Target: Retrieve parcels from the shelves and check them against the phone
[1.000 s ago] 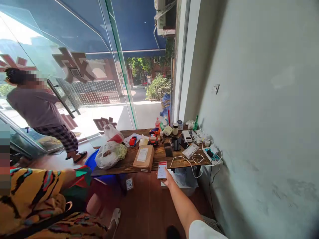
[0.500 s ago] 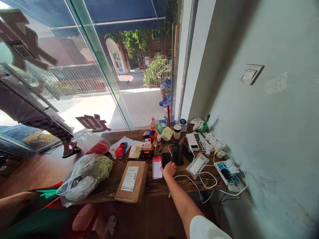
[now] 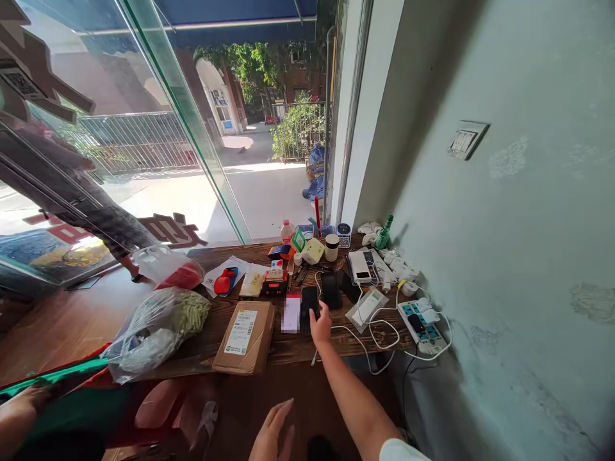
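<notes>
My right hand (image 3: pixel 321 325) reaches over the wooden table (image 3: pixel 288 349) and its fingers close on the lower edge of a black phone (image 3: pixel 309 298). Just left of it lies a phone with a lit screen (image 3: pixel 291 314), flat on the table and apart from my hand. A second black phone (image 3: pixel 331 291) lies to the right. My left hand (image 3: pixel 271 435) hovers low near the bottom edge, fingers spread, holding nothing.
A cardboard parcel (image 3: pixel 245 336) and a plastic bag of green beans (image 3: pixel 156 330) lie on the left. White cables and a power strip (image 3: pixel 423 323) lie to the right by the wall. Another person's hand (image 3: pixel 19 410) shows bottom left. Glass door (image 3: pixel 182 121) behind.
My right hand carried the lit phone to the table, set it down and let go, then shifted right onto the black phone. My left hand has come into view.
</notes>
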Available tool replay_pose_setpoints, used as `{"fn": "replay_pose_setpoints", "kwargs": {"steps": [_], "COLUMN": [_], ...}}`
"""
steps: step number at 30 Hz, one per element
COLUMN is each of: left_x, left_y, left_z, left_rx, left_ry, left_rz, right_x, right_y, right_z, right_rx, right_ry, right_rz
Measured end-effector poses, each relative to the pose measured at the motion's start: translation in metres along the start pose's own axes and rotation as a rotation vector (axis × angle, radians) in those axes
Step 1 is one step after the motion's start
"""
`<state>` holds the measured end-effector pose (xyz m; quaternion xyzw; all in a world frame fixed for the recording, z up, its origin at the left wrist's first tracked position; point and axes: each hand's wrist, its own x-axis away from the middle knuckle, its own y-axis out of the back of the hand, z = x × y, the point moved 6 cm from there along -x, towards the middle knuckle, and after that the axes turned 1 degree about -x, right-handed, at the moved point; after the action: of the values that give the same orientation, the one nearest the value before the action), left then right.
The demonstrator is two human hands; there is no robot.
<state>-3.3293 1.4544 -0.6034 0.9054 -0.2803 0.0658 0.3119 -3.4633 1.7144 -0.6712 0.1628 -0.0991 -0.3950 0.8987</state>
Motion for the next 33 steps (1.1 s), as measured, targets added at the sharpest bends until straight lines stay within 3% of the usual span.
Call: {"fn": "replay_pose_setpoints", "kwargs": {"steps": [4, 8, 12, 15, 18, 21, 25, 27, 33], "left_x": [-0.027, -0.023, -0.004, 0.008, 0.01, 0.008, 0.005, 0.003, 0.001], "left_y": [-0.006, -0.01, 0.016, 0.035, 0.054, 0.07, 0.079, 0.08, 0.073], "left_z": [-0.03, -0.08, -0.111, -0.111, -0.11, -0.111, -0.114, -0.116, -0.121], "left_rx": [0.526, 1.055, 1.142, 1.182, 1.24, 1.235, 1.127, 1.095, 1.042], "left_ry": [0.096, 0.214, 0.18, 0.202, 0.133, 0.082, 0.094, 0.073, 0.074], "left_rz": [-0.192, 0.021, 0.161, 0.25, 0.316, 0.374, 0.501, 0.548, 0.586], "right_x": [0.065, 0.126, 0.168, 0.195, 0.218, 0.227, 0.219, 0.214, 0.201], "right_y": [0.048, 0.076, 0.096, 0.103, 0.109, 0.114, 0.105, 0.101, 0.104], "right_z": [0.022, 0.047, 0.082, 0.115, 0.148, 0.171, 0.179, 0.177, 0.163], "right_rx": [-0.218, -0.552, -0.521, -0.415, -0.332, -0.304, -0.606, -0.691, -0.66], "right_ry": [0.091, -0.023, -0.07, -0.015, 0.124, 0.202, 0.086, 0.027, -0.085], "right_rz": [0.003, 0.065, 0.025, 0.02, 0.002, 0.023, 0.392, 0.512, 0.333]}}
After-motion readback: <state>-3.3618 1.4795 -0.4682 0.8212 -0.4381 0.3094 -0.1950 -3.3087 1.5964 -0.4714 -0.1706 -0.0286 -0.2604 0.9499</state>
